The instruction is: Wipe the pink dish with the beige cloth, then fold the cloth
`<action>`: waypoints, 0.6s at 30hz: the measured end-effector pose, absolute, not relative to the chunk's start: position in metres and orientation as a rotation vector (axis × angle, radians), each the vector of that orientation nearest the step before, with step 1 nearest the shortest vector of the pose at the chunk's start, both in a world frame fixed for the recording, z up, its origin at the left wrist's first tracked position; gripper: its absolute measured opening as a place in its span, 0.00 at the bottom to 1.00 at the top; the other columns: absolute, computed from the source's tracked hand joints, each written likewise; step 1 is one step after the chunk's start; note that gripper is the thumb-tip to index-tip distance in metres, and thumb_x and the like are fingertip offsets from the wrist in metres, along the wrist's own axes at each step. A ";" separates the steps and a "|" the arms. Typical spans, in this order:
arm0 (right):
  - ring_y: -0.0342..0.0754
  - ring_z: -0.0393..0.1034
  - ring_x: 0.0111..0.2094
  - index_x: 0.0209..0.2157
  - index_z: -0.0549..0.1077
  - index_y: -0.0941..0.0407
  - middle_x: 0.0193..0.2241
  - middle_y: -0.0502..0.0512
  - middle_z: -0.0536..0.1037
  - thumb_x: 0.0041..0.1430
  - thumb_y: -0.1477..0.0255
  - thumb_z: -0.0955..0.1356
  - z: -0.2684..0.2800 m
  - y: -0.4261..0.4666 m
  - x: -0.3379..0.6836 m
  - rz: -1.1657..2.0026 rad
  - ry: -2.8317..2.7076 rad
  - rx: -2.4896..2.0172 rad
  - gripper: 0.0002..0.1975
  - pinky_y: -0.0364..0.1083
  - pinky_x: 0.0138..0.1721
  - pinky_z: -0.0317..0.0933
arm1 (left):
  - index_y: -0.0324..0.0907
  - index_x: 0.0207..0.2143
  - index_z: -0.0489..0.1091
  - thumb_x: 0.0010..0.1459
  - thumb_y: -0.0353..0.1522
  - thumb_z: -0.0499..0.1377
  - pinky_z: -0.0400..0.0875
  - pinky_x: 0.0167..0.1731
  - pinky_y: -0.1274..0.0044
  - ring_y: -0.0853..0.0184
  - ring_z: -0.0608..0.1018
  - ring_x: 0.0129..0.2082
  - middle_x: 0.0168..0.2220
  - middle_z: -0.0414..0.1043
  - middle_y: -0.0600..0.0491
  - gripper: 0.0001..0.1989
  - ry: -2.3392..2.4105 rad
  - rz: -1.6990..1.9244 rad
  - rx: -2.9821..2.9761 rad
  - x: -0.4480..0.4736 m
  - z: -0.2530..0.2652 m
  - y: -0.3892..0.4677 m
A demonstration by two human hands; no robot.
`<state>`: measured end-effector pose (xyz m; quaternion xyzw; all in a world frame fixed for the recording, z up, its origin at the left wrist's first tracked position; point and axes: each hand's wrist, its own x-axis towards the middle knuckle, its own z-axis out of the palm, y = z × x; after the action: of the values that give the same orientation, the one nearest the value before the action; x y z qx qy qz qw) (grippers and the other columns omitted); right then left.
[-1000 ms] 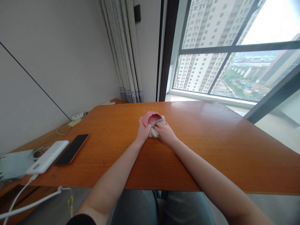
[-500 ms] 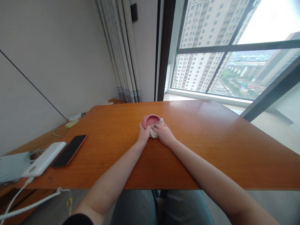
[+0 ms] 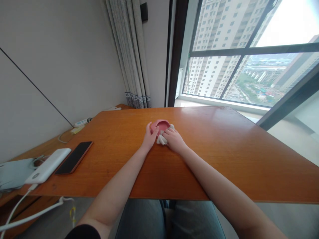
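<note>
Now: your L hand (image 3: 150, 136) grips pink bowl (image 3: 162, 123) at left side, thumb nr rim; your R hand (image 3: 173, 139), fingers bent, clutches pale cloth (image 3: 162, 140) agst bowl's right edge. Bowl's approx. mid-bench (image 3: 117, 139); phone (image 3: 74, 158) well L.

The left hand (image 3: 150, 136) partly covers the pink dish (image 3: 163, 125). At the dish's near right, the right hand (image 3: 173, 139) hides some of the pale cloth (image 3: 162, 140). Well left of the dish, the frame's edge crops a flat grey item (image 3: 15, 173).

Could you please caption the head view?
Left hand holds a hollow pink object; right hand grips crumpled white cloth.
</note>
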<state>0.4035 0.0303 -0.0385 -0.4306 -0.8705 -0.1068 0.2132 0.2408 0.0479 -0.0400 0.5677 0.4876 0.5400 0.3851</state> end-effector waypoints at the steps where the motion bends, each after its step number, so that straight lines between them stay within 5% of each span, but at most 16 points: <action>1: 0.52 0.61 0.40 0.37 0.71 0.56 0.35 0.57 0.71 0.55 0.74 0.66 -0.039 0.031 0.405 -0.310 -2.384 -1.233 0.07 0.52 0.50 0.53 | 0.42 0.58 0.55 0.53 0.44 0.60 0.61 0.55 0.70 0.60 0.68 0.56 0.58 0.62 0.44 0.33 1.191 1.358 1.413 0.247 -0.042 0.044; 5: 0.51 0.61 0.39 0.38 0.72 0.57 0.36 0.57 0.71 0.57 0.73 0.65 -0.042 0.031 0.409 -0.317 -2.341 -1.256 0.08 0.52 0.51 0.53 | 0.41 0.62 0.47 0.55 0.41 0.60 0.62 0.55 0.70 0.61 0.70 0.55 0.58 0.63 0.43 0.37 1.116 1.271 1.339 0.263 -0.051 0.037; 11: 0.49 0.60 0.36 0.36 0.72 0.56 0.34 0.54 0.70 0.56 0.71 0.65 -0.043 0.028 0.395 -0.373 -2.318 -1.107 0.07 0.58 0.59 0.44 | 0.40 0.56 0.58 0.59 0.33 0.51 0.59 0.57 0.69 0.62 0.68 0.56 0.57 0.64 0.45 0.22 1.238 1.442 1.468 0.244 -0.047 0.048; 18: 0.49 0.60 0.37 0.34 0.72 0.54 0.31 0.53 0.70 0.59 0.75 0.62 -0.040 0.029 0.402 -0.408 -2.410 -0.952 0.08 0.58 0.62 0.41 | 0.44 0.55 0.64 0.53 0.38 0.60 0.58 0.58 0.66 0.55 0.68 0.56 0.54 0.68 0.46 0.26 1.272 1.374 1.803 0.223 -0.021 0.042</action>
<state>0.4021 0.0289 -0.0396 -0.3508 -0.8881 -0.1504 0.2562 0.2231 0.0415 -0.0213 0.6683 0.4715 0.5092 0.2680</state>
